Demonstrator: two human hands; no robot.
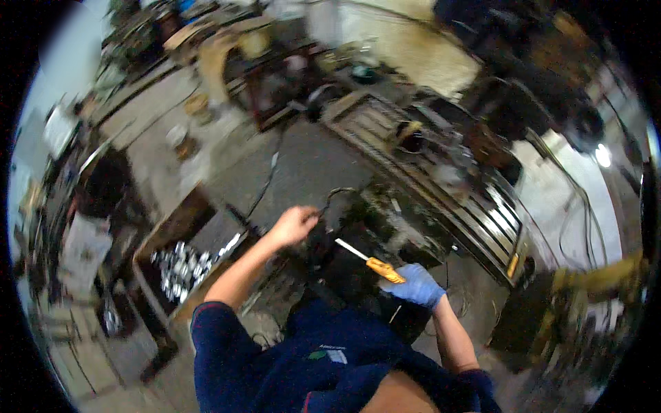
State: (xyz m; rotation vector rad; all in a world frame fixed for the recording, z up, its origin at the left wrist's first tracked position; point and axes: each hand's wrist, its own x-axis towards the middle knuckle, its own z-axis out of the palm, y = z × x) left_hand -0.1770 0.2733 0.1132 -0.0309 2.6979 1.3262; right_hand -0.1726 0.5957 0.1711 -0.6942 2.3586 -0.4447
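My right hand [416, 286], in a blue glove, grips the yellow handle of a screwdriver [385, 270]. Its pale, straight shaft points up and left over a dark machine part. My bare left hand [297, 225] is closed at the end of a dark, bent rod or hose [334, 196]; what its fingers hold, if anything, is blurred and hidden. A gap separates the screwdriver's tip from my left hand.
An open box [141, 272] at the left holds several shiny metal pieces [182, 268]. Ahead and right stretches a slotted machine table [413, 175] with a dark fixture on it. A thin cable [268, 182] runs over the grey surface. Cluttered benches line the far left.
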